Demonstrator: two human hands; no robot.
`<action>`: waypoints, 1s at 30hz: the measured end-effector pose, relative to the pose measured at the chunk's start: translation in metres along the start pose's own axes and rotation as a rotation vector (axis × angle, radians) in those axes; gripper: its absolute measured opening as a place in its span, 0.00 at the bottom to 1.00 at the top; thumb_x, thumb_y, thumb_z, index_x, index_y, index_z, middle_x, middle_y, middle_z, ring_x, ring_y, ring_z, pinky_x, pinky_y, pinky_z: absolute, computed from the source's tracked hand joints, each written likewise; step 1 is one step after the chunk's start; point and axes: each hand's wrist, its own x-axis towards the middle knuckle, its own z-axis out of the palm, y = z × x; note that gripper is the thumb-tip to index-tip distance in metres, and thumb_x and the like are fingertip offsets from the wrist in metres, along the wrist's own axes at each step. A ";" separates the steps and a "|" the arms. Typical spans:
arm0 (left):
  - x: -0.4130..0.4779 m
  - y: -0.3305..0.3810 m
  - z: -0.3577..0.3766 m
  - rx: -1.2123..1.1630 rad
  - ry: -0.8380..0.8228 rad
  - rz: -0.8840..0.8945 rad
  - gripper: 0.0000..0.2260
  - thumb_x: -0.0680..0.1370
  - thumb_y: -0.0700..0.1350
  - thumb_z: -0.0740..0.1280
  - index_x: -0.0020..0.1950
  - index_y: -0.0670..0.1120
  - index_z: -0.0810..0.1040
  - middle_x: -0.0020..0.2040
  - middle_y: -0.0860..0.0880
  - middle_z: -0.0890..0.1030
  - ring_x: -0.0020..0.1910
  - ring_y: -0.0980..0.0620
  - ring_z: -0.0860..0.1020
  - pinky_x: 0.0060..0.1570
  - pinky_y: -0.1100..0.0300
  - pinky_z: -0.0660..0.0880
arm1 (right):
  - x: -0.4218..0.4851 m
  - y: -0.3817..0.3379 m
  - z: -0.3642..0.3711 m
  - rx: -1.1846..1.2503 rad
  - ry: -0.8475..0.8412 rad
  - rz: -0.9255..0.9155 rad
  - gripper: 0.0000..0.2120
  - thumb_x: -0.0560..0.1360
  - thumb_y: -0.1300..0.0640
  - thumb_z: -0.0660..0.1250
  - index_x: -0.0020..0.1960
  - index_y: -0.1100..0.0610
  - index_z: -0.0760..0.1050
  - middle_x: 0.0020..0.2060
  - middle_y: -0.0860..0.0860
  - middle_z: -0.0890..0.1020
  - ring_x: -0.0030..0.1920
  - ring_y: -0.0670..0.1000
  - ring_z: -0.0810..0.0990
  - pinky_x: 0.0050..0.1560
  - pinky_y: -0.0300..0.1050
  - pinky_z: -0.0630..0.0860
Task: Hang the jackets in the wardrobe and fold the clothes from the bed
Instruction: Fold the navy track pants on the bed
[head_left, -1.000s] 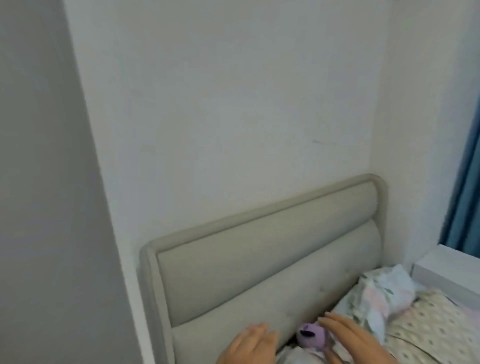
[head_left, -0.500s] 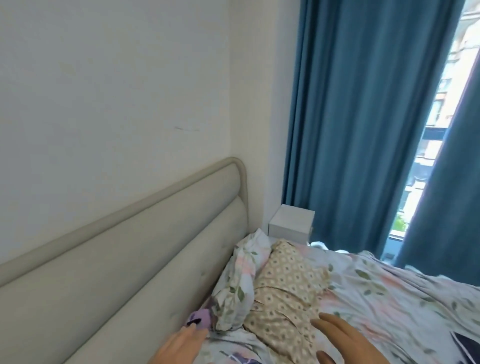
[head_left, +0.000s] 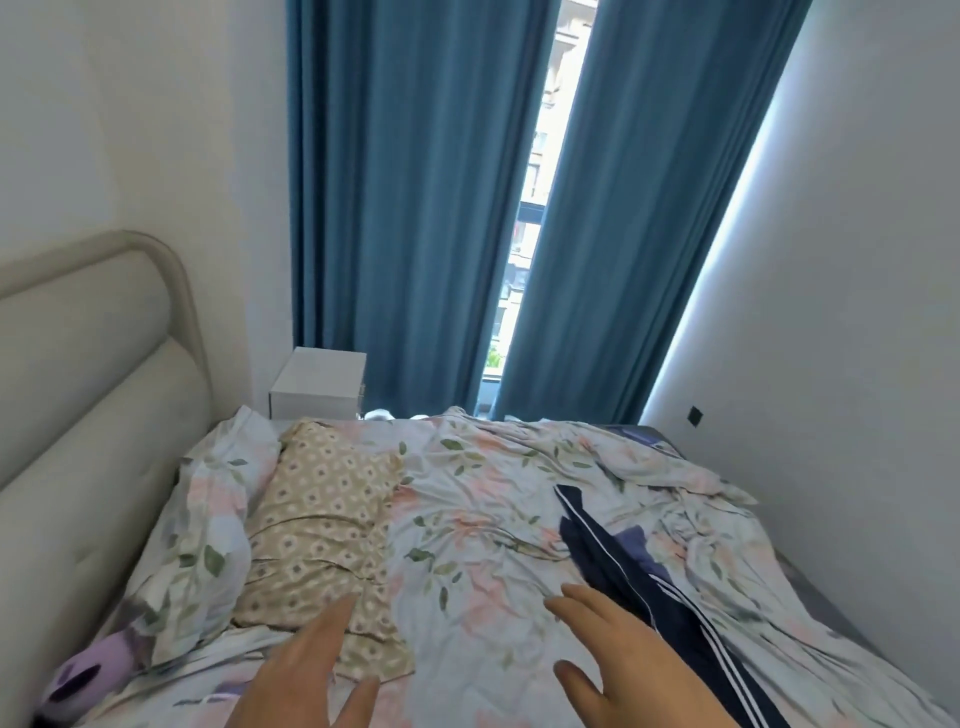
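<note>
Now the left hand (head_left: 306, 670) and right hand (head_left: 618, 675) hover spread and empty over the floral duvet (head_left: 483, 519), the right just beside the navy striped garment (head_left: 623, 566), probably to gather it for folding

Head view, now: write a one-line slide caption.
Both open, left hand and right hand extend over a floral duvet; navy striped garment by the right, beige pillow by the left.
</note>
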 end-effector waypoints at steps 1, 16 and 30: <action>-0.002 0.002 0.010 0.031 -0.008 0.050 0.39 0.75 0.65 0.63 0.77 0.57 0.44 0.77 0.55 0.59 0.75 0.55 0.62 0.72 0.64 0.59 | -0.010 0.007 -0.001 -0.002 -0.016 0.033 0.27 0.79 0.40 0.60 0.75 0.37 0.57 0.76 0.36 0.55 0.74 0.40 0.60 0.71 0.36 0.59; 0.051 0.146 0.181 0.331 -0.190 0.271 0.32 0.78 0.64 0.59 0.78 0.60 0.50 0.77 0.61 0.56 0.75 0.60 0.60 0.70 0.66 0.59 | -0.142 0.180 -0.047 -0.056 0.255 0.425 0.26 0.75 0.41 0.63 0.73 0.38 0.64 0.73 0.35 0.62 0.73 0.38 0.63 0.67 0.30 0.56; 0.074 0.267 0.369 0.495 -0.303 0.275 0.30 0.81 0.61 0.57 0.79 0.57 0.50 0.79 0.59 0.51 0.77 0.59 0.53 0.73 0.66 0.53 | -0.225 0.413 -0.062 0.129 0.108 0.560 0.27 0.80 0.43 0.58 0.77 0.39 0.53 0.78 0.39 0.52 0.75 0.41 0.57 0.72 0.38 0.57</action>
